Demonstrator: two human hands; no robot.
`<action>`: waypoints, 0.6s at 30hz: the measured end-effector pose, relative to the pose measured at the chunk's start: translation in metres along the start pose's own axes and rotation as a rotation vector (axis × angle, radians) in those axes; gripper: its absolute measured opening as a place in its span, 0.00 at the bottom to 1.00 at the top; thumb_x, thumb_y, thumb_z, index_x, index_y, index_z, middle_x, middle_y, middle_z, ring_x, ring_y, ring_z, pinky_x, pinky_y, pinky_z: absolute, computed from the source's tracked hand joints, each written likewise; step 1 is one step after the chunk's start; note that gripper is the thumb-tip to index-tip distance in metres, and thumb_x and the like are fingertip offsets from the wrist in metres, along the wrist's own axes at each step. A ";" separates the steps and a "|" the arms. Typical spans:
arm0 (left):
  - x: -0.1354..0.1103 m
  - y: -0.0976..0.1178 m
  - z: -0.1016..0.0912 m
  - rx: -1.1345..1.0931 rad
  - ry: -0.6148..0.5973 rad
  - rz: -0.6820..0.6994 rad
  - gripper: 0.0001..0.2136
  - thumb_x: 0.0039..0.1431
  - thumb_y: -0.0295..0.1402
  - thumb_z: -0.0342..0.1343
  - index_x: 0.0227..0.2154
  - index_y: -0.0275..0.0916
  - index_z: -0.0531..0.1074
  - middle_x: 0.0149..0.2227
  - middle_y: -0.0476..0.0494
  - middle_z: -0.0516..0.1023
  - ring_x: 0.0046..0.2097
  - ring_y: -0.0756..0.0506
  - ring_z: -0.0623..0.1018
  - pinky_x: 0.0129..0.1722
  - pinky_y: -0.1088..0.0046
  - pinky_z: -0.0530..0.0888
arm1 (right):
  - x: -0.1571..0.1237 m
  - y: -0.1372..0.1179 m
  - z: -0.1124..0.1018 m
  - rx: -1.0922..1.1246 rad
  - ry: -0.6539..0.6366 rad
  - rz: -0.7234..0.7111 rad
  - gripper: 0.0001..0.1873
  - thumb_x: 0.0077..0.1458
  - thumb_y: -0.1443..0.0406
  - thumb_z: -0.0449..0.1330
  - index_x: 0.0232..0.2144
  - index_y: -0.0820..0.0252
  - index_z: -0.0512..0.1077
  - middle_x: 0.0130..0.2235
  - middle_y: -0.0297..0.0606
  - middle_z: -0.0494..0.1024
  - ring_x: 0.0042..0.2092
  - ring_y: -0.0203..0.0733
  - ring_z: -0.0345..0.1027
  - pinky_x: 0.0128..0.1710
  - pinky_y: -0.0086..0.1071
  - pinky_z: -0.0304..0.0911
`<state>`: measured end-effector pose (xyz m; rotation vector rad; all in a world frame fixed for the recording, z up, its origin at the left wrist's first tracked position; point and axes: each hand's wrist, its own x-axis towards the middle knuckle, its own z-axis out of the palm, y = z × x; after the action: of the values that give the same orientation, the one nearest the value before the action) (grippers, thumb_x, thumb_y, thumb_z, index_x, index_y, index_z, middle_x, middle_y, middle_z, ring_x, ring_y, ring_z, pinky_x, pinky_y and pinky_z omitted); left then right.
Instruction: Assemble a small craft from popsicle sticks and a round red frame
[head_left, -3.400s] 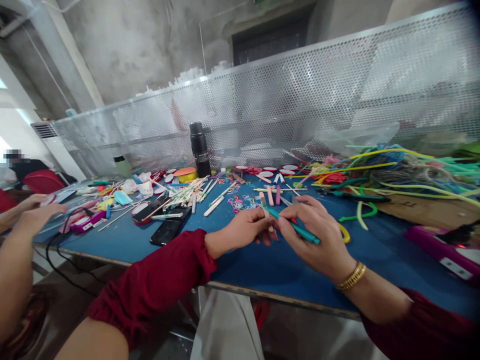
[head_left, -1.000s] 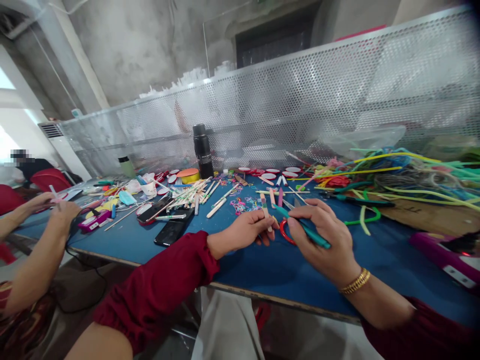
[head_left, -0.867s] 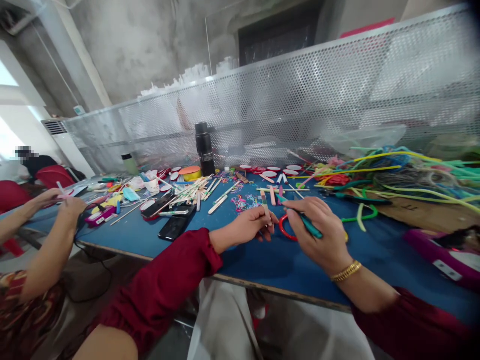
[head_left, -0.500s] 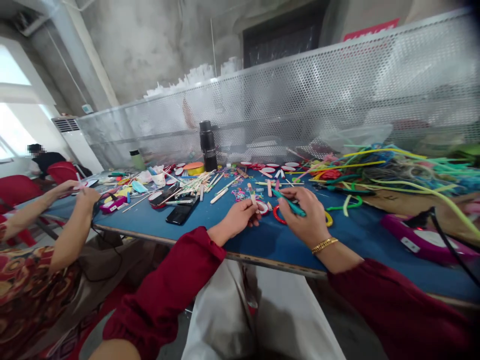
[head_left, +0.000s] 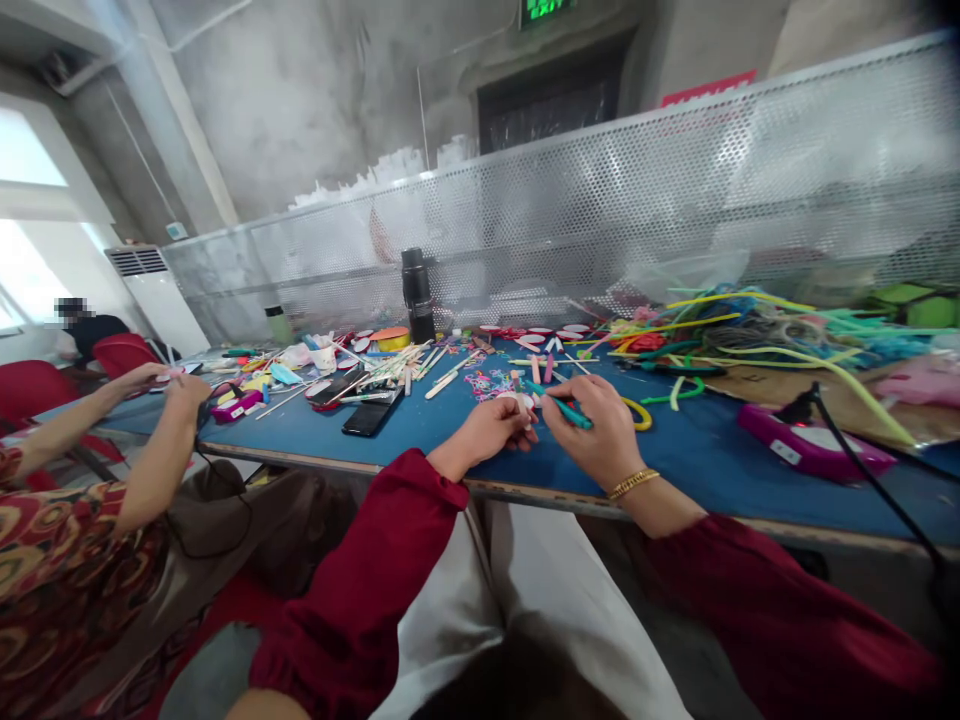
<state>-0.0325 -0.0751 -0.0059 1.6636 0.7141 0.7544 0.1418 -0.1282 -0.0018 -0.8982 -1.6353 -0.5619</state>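
My left hand [head_left: 491, 432] is pinched around a small pale piece [head_left: 517, 400], low over the front part of the blue table [head_left: 420, 440]. Its lower end is hidden by my fingers. A teal pen-shaped tool [head_left: 571, 414] is gripped in my right hand [head_left: 606, 430], its tip pointing left toward the pale piece. Whether tip and piece touch, I cannot tell. Just behind my hands lie small colourful bits [head_left: 487, 384] and short pink pieces [head_left: 548, 368]. A yellow ring [head_left: 639, 414] shows beside my right hand, partly covered by it.
A black phone [head_left: 371, 414] and a pile of thin sticks [head_left: 401, 368] lie to the left. Behind them stands a black bottle [head_left: 417, 295]. Coloured strips [head_left: 750, 330] and a corded purple device [head_left: 814, 445] are at right. Another person's hands [head_left: 184, 390] work at far left.
My view has shifted slightly. My right hand with the teal tool has come closer to my left hand. The pale piece now shows less above my left fingers.
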 end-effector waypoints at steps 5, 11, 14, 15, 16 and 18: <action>-0.002 0.001 0.002 -0.041 0.006 -0.021 0.03 0.65 0.28 0.55 0.36 0.35 0.70 0.28 0.49 0.79 0.25 0.54 0.77 0.27 0.80 0.67 | -0.001 0.000 -0.005 0.011 -0.037 0.015 0.01 0.60 0.66 0.61 0.36 0.54 0.73 0.33 0.37 0.80 0.37 0.47 0.74 0.41 0.41 0.68; -0.005 0.003 0.003 -0.007 0.019 -0.004 0.04 0.67 0.28 0.53 0.35 0.35 0.69 0.27 0.50 0.78 0.24 0.54 0.76 0.26 0.80 0.66 | -0.001 -0.001 -0.007 0.008 0.006 0.037 0.03 0.59 0.65 0.62 0.33 0.53 0.71 0.30 0.35 0.78 0.34 0.46 0.72 0.39 0.41 0.67; -0.006 0.004 0.004 0.003 0.018 0.006 0.04 0.67 0.28 0.53 0.35 0.36 0.69 0.28 0.50 0.79 0.24 0.54 0.76 0.25 0.80 0.66 | 0.000 -0.003 -0.009 0.044 0.012 0.027 0.05 0.58 0.66 0.62 0.30 0.53 0.70 0.29 0.34 0.78 0.34 0.45 0.72 0.38 0.40 0.68; -0.007 0.003 0.004 0.004 0.014 0.008 0.03 0.66 0.28 0.53 0.35 0.36 0.69 0.28 0.50 0.79 0.24 0.54 0.76 0.25 0.80 0.66 | 0.001 -0.004 -0.010 0.058 0.005 0.022 0.05 0.57 0.66 0.62 0.30 0.53 0.70 0.29 0.34 0.78 0.33 0.45 0.72 0.38 0.40 0.68; -0.006 0.003 0.003 0.004 0.009 0.009 0.03 0.66 0.28 0.54 0.35 0.36 0.69 0.28 0.49 0.79 0.24 0.54 0.76 0.25 0.80 0.66 | 0.001 -0.004 -0.010 0.071 -0.004 0.018 0.05 0.57 0.67 0.62 0.29 0.53 0.70 0.29 0.34 0.78 0.33 0.44 0.71 0.38 0.40 0.68; -0.006 0.002 0.003 -0.001 -0.002 0.007 0.04 0.65 0.30 0.56 0.34 0.36 0.69 0.28 0.49 0.79 0.24 0.54 0.76 0.26 0.81 0.68 | 0.002 -0.005 -0.011 0.090 -0.020 0.010 0.06 0.57 0.67 0.62 0.29 0.53 0.71 0.29 0.34 0.78 0.33 0.44 0.71 0.38 0.40 0.68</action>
<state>-0.0340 -0.0814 -0.0055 1.6663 0.7071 0.7581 0.1442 -0.1394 0.0032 -0.8478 -1.6602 -0.4701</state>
